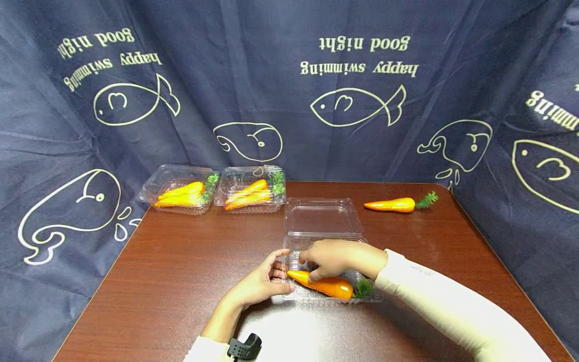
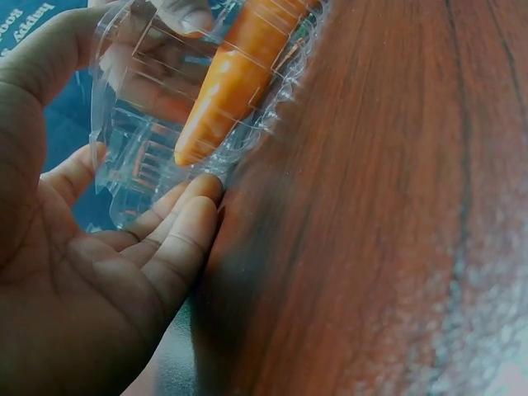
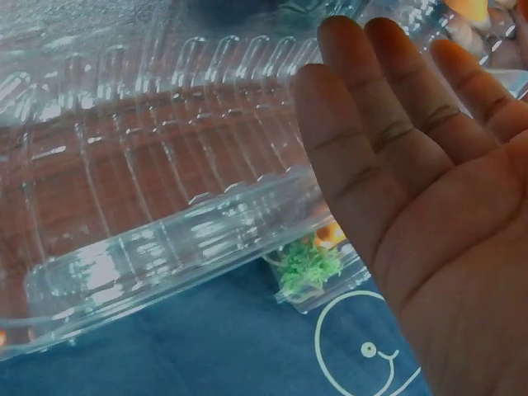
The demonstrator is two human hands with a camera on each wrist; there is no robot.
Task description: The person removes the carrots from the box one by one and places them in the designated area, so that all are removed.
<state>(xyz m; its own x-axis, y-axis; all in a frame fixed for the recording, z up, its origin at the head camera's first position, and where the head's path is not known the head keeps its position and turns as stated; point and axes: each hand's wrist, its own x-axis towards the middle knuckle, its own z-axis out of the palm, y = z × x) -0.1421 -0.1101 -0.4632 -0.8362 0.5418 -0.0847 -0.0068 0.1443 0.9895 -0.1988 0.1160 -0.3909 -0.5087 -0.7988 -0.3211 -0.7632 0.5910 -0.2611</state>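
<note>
An orange toy carrot (image 1: 332, 287) with a green top lies slantwise in the near part of a clear plastic box (image 1: 316, 299), whose lid (image 1: 323, 216) is folded back. My left hand (image 1: 258, 284) holds the box's left end, thumb at the near corner and fingers along the end wall. In the left wrist view, fingertips (image 2: 198, 219) reach low on that wall beside the carrot's tip. My right hand (image 1: 341, 256) is over the box, its thumb by the carrot's narrow part. In the right wrist view its fingers (image 3: 338, 140) extend loosely, gripping nothing.
Two lidded clear boxes with carrots inside, a left one (image 1: 181, 198) and a right one (image 1: 251, 193), stand at the table's back left. Another carrot (image 1: 393, 204) lies at the back right. A dark blue curtain (image 1: 289, 100) surrounds the brown table (image 1: 181, 281).
</note>
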